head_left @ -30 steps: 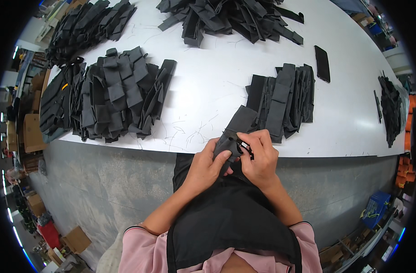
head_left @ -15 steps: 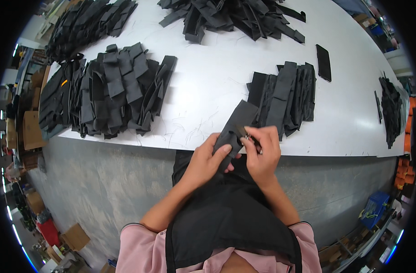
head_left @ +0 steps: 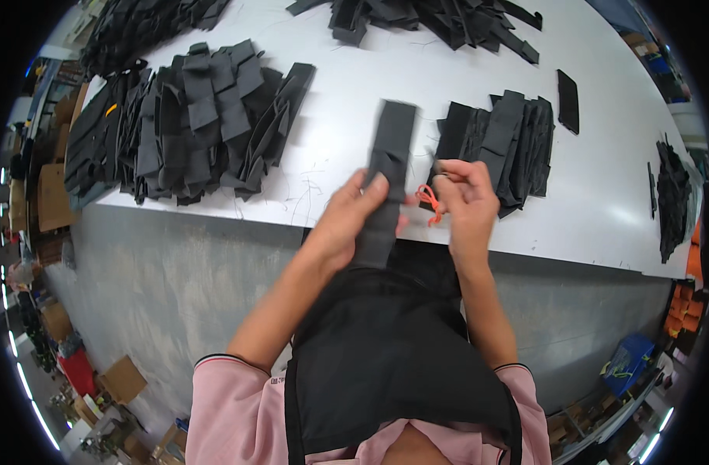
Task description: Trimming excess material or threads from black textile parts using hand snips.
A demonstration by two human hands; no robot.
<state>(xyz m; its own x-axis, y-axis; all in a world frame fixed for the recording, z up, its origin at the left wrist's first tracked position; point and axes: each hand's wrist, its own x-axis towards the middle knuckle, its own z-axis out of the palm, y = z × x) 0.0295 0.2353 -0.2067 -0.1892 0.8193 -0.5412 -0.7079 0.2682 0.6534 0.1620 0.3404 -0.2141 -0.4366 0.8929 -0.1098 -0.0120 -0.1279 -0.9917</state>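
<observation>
A long dark grey fabric strip (head_left: 384, 178) stands almost straight up and down over the table's near edge. My left hand (head_left: 351, 217) is closed round its middle, thumb on the front. To its right, my right hand (head_left: 471, 203) is curled round a small pair of thread snips (head_left: 434, 159), mostly hidden by the fingers; a knotted orange cord (head_left: 430, 205) hangs from it. The snips are apart from the strip. Closest to my right hand lies a pile of similar dark strips (head_left: 500, 139).
On the white table (head_left: 323, 139) lie a large strip heap (head_left: 215, 116) at left, another heap (head_left: 447, 19) at the far side and a black phone (head_left: 568, 101) at right. Dark bundled pieces (head_left: 671, 198) lie at the far right. Loose threads are scattered about.
The strip has turned from slanted to nearly upright and now reaches farther over the table. My right hand has drawn away from it to the right, and the orange cord has come into sight.
</observation>
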